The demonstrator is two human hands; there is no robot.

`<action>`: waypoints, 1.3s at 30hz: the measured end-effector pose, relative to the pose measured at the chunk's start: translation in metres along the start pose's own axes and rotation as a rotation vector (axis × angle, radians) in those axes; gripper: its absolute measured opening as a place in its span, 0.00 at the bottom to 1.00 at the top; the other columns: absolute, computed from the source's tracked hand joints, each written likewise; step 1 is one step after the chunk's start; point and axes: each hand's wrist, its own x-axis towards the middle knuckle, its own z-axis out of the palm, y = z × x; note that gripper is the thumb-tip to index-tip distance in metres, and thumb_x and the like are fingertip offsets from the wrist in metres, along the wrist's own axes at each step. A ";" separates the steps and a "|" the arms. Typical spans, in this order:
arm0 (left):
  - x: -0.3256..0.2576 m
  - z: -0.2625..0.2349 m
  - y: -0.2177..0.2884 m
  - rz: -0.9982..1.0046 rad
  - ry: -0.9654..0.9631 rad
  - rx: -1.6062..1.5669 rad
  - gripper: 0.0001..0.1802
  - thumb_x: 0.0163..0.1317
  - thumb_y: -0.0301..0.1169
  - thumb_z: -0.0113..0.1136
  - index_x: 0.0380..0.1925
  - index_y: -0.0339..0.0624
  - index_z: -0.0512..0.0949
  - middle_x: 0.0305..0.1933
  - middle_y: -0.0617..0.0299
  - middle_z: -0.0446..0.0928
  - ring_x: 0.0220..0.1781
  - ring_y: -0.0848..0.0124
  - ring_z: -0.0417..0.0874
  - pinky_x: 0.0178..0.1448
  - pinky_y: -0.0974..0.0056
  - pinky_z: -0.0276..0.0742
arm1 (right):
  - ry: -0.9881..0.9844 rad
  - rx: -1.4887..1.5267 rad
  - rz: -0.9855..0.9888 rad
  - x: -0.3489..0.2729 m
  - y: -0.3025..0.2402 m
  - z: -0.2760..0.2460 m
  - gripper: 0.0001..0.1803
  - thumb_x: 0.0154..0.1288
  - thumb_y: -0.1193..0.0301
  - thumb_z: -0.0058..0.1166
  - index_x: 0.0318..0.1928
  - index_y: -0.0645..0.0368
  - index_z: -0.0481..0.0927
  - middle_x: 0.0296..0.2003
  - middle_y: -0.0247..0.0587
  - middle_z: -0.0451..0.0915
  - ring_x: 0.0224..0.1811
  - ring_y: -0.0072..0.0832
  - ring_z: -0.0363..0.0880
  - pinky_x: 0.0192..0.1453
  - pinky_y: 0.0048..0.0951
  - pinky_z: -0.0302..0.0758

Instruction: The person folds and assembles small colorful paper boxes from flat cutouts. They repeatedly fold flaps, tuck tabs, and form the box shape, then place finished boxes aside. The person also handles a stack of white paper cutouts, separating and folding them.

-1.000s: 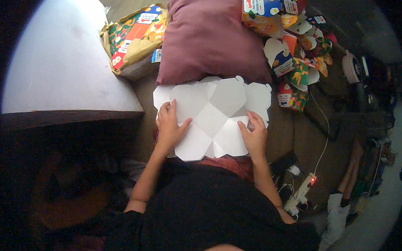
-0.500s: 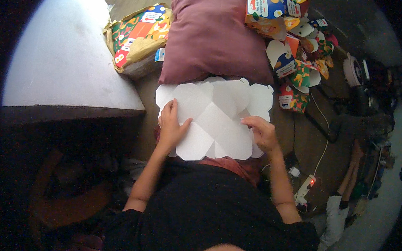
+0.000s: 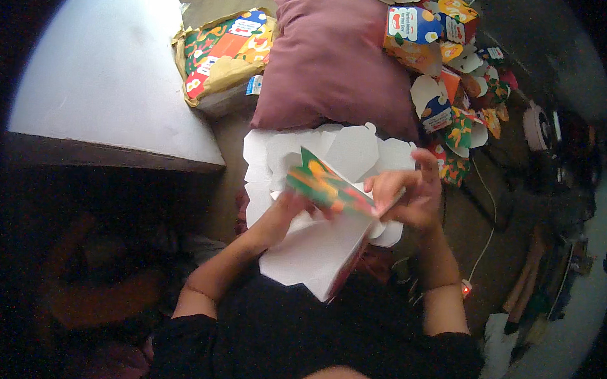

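Since the earlier frame, we are lifting one white card [image 3: 321, 253] up and folding it, so it is no longer lying flat and its green side with yellow and red shapes is showing. Our view is also sliding a bit, so the things around us are sitting farther right.

On the left, a big white slab [image 3: 114, 69] is filling the upper left of the frame. Next to it, a bright packet [image 3: 221, 53] is sitting partly inside torn brown paper. Toward the middle, more white cards [image 3: 268, 148] are lying in a pile, peeking out around our folded one.

Our left hand [image 3: 275, 222] is touching the left part of the folded card, just left of the middle of the frame. Its fingers are blurring by the green flap, so we are not able to tell how tightly they are closing. Above, a purple pillow [image 3: 335, 57] is resting at the top middle. Our folded card is tilting in the middle of the frame, with a wide white part hanging toward our black shirt [image 3: 338, 338].

Right of the middle, our right hand [image 3: 417, 200] is pinching the card's right side, with one finger sticking up. At the upper right, colorful boxes [image 3: 436, 114] are lying in a heap. Below them, a thin pale cord [image 3: 494, 216] is running down toward a glowing red light [image 3: 466, 289].
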 end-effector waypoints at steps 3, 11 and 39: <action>-0.004 0.021 0.040 -0.132 -0.047 -0.876 0.59 0.47 0.80 0.30 0.64 0.39 0.59 0.62 0.51 0.67 0.61 0.57 0.71 0.64 0.54 0.66 | -0.038 -0.237 -0.096 0.012 -0.016 0.021 0.08 0.50 0.68 0.67 0.27 0.56 0.82 0.26 0.31 0.79 0.29 0.28 0.75 0.55 0.44 0.65; -0.029 0.059 0.109 -0.262 0.267 -0.120 0.27 0.61 0.35 0.57 0.58 0.35 0.67 0.55 0.55 0.74 0.55 0.66 0.76 0.58 0.63 0.72 | 0.129 -0.955 -0.123 0.025 -0.043 0.042 0.12 0.42 0.68 0.69 0.25 0.57 0.80 0.38 0.41 0.78 0.54 0.41 0.74 0.52 0.38 0.75; -0.009 0.045 0.043 -0.149 -0.317 -0.211 0.36 0.53 0.22 0.64 0.62 0.35 0.59 0.62 0.53 0.65 0.62 0.64 0.70 0.67 0.59 0.64 | 0.168 -0.960 -0.163 -0.018 -0.014 0.040 0.15 0.55 0.72 0.60 0.45 0.61 0.81 0.41 0.46 0.81 0.36 0.37 0.83 0.44 0.30 0.78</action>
